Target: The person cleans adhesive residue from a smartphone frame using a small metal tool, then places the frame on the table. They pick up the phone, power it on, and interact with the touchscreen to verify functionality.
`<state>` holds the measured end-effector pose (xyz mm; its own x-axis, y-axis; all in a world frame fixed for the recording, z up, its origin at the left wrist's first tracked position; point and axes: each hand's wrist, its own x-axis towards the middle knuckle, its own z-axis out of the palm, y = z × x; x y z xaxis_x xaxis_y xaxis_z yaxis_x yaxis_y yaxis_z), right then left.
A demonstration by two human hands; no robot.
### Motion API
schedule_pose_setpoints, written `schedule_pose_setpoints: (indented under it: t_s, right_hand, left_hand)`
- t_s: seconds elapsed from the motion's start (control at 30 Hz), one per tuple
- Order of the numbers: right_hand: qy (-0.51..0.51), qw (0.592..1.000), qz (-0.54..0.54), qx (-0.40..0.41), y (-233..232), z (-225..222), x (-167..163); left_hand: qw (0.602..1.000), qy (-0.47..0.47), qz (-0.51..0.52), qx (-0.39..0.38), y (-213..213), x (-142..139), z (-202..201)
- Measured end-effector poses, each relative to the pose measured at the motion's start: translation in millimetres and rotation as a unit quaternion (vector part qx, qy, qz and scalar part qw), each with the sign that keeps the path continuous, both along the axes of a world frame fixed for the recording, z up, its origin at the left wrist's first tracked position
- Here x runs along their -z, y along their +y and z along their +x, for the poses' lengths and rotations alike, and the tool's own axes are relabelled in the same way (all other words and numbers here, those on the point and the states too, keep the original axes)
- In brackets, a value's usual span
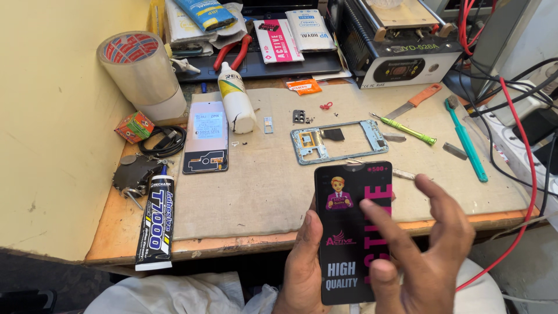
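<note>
My left hand (pixel 303 267) holds a black phone-sized screen panel (pixel 347 232) with a printed pink and white protective film, upright over the table's front edge. My right hand (pixel 427 244) hovers over its right side, fingers spread, index fingertip touching the film. Beyond the panel, on the mat, lies a light-blue phone middle frame (pixel 340 141). A phone back part (pixel 205 136) with a white label lies to the left.
On the beige mat (pixel 261 186): white glue bottle (pixel 235 97), green screwdriver (pixel 407 129), teal toothbrush (pixel 466 139), orange-handled blade (pixel 415 100), small screws. A black adhesive tube (pixel 156 224) and tape roll (pixel 139 67) sit left. A heating machine (pixel 401 43) and cables (pixel 517 116) stand right.
</note>
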<state>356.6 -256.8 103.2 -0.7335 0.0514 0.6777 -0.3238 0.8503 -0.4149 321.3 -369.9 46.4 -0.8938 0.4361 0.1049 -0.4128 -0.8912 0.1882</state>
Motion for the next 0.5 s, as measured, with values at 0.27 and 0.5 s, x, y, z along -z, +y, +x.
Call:
schedule_pose_setpoints:
  t_s: [0.27,0.5]
  right_hand:
    - [0.001,1.000,0.025,-0.010,-1,3,11]
    - [0.097,0.978,0.183,-0.014,49,2,61]
  left_hand:
    - [0.998,0.048,-0.002,0.028,-4,0,-1]
    - [0.995,0.045,0.077,0.047,-5,-9,-4]
